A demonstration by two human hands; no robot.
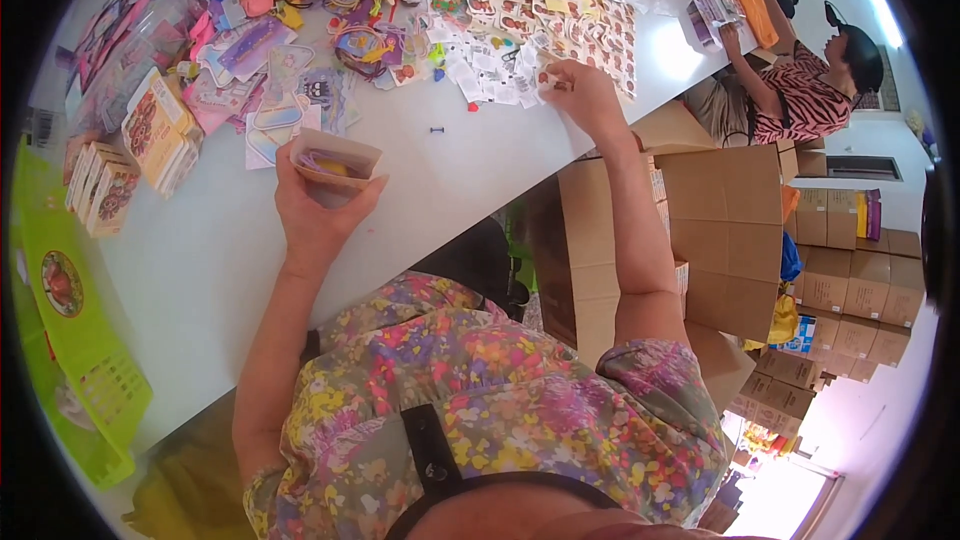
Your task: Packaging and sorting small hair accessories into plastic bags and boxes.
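Observation:
My left hand point(318, 218) grips a small open cardboard box point(345, 148) above the table, its mouth facing up. Something yellow and purple shows inside the box. Over the right part of the table, my right hand point(590, 100) has its fingers curled together at the edge of the printed sticker cards point(590, 25). A small card seems to be at its fingertips, but what they hold is too small to make out. Beside these fingers lies a pile of small white packets point(495, 70).
Colourful hair ties point(365, 45) heap at the back. Folded printed boxes point(165, 135) stand left, near a green basket point(90, 360). A small dark pin-like piece point(437, 130) lies mid-table. Open cartons point(720, 230) stand right; another person point(800, 90) works beyond them.

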